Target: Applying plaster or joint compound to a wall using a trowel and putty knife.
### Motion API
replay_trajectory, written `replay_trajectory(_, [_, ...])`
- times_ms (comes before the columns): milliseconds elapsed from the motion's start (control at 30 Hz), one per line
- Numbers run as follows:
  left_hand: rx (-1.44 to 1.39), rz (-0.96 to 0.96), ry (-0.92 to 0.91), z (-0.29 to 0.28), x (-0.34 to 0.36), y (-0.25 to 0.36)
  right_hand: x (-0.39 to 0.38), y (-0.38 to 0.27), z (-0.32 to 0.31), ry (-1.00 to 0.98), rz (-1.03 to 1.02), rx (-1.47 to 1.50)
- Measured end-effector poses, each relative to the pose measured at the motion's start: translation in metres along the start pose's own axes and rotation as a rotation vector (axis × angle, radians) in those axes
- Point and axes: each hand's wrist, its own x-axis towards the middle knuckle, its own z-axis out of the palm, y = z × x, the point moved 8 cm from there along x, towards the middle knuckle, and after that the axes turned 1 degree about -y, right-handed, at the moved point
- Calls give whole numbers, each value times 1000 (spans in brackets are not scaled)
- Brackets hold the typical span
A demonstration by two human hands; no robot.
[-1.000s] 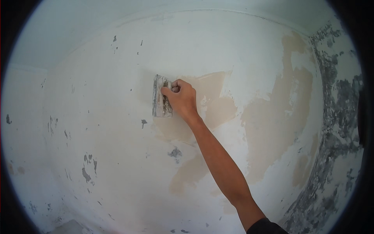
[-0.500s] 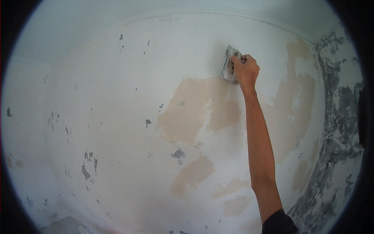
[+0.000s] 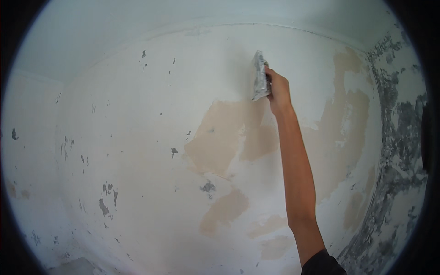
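Trowel (image 3: 260, 75) stood high against the pale wall (image 3: 137, 91), its lower end meeting, from where I watched, the top of a large tan patch (image 3: 217, 133). The right hand (image 3: 278, 89) had it from the right side, curled closed around the back of the blade, where I'd judge the handle sat, though the knuckles hid most of it. Such a grip, to my mind, kept the fingers clear of the surface and let the wrist set the angle. The blade showed nearly edge-on, close to upright but leaning a little; tipped so, an edge rather than the whole face would likely have borne on the wall. Whether it actually pressed there I couldn't tell; a soft shadow (image 3: 236, 64) lay just to its left.

The forearm (image 3: 300, 178) rose steeply from a dark sleeve (image 3: 322, 264), the elbow only slightly bent, presumably for the reach. The left hand was out of my sight, so I couldn't tell how it was held. Farther right, another tan stretch (image 3: 332, 137) ran upward near a grey-mottled side wall (image 3: 405, 119).
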Motion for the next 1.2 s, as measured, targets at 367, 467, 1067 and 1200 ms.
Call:
replay_trajectory(367, [-14, 54, 83, 3, -7, 10, 23, -54, -39, -126, -1, -211])
replay_trajectory(467, [-6, 70, 65, 14, -16, 16, 14, -74, -1, -69, -244, -1000])
replay_trajectory(1067, [-21, 32, 33, 12, -23, -1, -32, -63, 8, -182, -582, -1024])
replay_trajectory(1200, [-33, 29, 47, 7, -26, -2, 16, -85, 4, -6, -597, -1116])
